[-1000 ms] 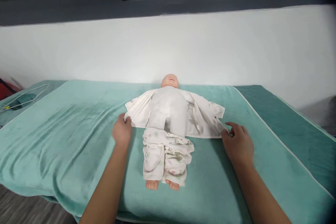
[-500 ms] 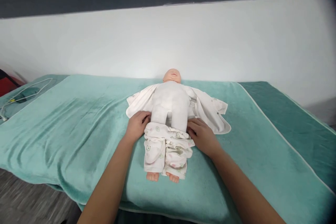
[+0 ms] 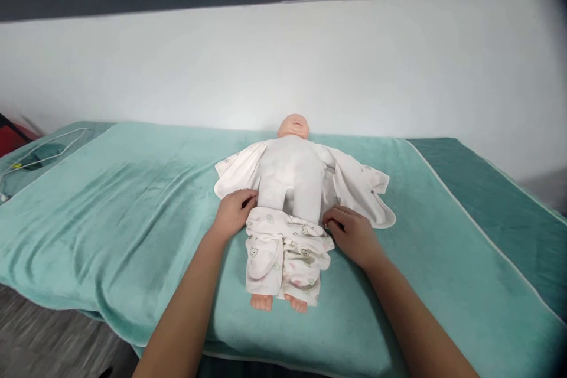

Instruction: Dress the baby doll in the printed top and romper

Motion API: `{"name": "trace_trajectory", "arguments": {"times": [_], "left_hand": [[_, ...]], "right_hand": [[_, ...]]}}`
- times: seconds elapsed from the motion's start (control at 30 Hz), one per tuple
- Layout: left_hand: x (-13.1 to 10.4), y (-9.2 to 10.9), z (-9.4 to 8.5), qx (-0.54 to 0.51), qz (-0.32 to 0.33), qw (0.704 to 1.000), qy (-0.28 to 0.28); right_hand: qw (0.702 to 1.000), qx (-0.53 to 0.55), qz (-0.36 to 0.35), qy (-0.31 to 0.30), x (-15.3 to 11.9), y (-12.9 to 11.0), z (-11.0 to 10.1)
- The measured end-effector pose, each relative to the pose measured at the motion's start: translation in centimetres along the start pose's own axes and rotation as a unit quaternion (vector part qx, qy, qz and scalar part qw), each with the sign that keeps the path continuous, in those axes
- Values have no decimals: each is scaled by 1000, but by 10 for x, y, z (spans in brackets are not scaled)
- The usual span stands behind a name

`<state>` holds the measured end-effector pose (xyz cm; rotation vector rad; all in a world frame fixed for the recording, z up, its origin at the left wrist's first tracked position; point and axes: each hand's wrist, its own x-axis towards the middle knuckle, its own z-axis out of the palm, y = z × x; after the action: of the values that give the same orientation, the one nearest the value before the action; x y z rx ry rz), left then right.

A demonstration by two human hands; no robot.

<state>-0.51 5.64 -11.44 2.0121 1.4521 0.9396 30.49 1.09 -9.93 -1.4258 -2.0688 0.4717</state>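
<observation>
A baby doll [image 3: 292,165] with a white cloth body lies on its back, head toward the wall and feet toward me. Its patterned white trousers [image 3: 283,248] are bunched low on the legs, leaving the thighs bare of them. A white baby jacket [image 3: 361,189] is spread open beneath the torso. My left hand [image 3: 234,211] is closed at the left end of the trousers' waistband, thumb and fingers on its edge. Beside the right end, my right hand [image 3: 352,233] has curled fingers close to the waistband; whatever they may hold is hidden.
A green plush blanket [image 3: 133,207] covers the bed, with folds on the left. Behind the doll's head rises a white wall [image 3: 283,65]. A pale cable [image 3: 57,144] and a red object [image 3: 11,139] are at the far left.
The view has shifted slightly. My right hand has moved a little outward from the doll's thigh. My left hand stays at the waistband, and the trousers sit at about the same height.
</observation>
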Motion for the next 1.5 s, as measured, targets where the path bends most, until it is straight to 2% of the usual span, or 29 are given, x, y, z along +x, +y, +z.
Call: {"name": "trace_trajectory", "arguments": {"times": [0.1, 0.2, 0.33, 0.43, 0.5, 0.6, 0.7, 0.87, 0.93, 1.0, 1.1, 1.2, 1.3, 1.4, 1.5], "left_hand": [[-5, 4, -2, -78, -31, 996, 13], [-11, 10, -6, -203, -86, 975, 13], [-14, 12, -14, -308, -95, 944, -66], [-14, 11, -18, -322, -80, 937, -111], [-14, 11, -20, -320, -88, 935, -128], [-16, 11, -20, -317, -107, 931, -148], [-17, 12, -20, -325, -106, 926, -159], [-19, 17, -21, -341, -80, 912, -211], [-19, 19, -22, -344, -74, 907, -231], [-19, 19, -22, -346, -67, 905, -239], [-20, 16, -19, -336, -38, 918, -205], [-19, 14, -12, -301, -1, 949, -97], [-13, 17, -4, -291, 4, 957, -8], [1, 22, 4, -291, -19, 956, 24], [24, 25, 9, -224, -52, 969, 89]], "right_hand": [[994, 105, -37, -3, -3, -1, -3], [980, 188, -59, -43, -4, -5, -6], [963, 244, -63, -94, -4, -11, -10], [961, 239, -70, -118, -3, -12, -12], [965, 227, -70, -113, -3, -11, -10], [976, 203, -47, -56, -4, -8, -3], [984, 173, -5, 37, -2, -8, 8], [959, 185, 78, 201, 10, -19, 23], [949, 199, 85, 230, 13, -23, 25], [949, 198, 65, 235, 14, -24, 25], [961, 168, 11, 218, 13, -24, 23], [970, 123, -33, 205, 12, -24, 19], [975, 93, -51, 197, 12, -26, 18], [975, 108, -19, 193, 19, -28, 18], [965, 168, 75, 184, 37, -26, 19]]}}
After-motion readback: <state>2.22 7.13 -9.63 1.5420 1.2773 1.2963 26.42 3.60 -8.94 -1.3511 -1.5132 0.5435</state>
